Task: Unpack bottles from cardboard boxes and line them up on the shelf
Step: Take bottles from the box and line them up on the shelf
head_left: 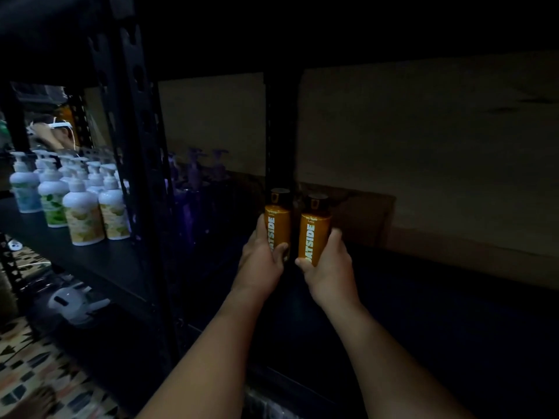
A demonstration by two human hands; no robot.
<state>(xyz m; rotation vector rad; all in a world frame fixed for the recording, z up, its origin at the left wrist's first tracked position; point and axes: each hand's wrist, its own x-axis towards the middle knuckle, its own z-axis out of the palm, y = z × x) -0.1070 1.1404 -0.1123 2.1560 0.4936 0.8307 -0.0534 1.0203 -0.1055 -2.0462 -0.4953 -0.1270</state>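
Two orange bottles with black caps stand upright side by side over the dark shelf (423, 297). My left hand (261, 258) grips the left orange bottle (276, 220) around its lower half. My right hand (328, 264) grips the right orange bottle (313, 228) the same way. Both bottles are near the black upright post (279, 131) at the back of the shelf. Whether their bases touch the shelf is hidden by my hands and the darkness.
Several purple pump bottles (196, 189) stand to the left on the same shelf. Beyond a black post (142, 146), several white pump bottles (81, 204) line the neighbouring shelf. A cardboard sheet (423, 146) backs the shelf. Patterned floor (30, 373) lies at lower left.
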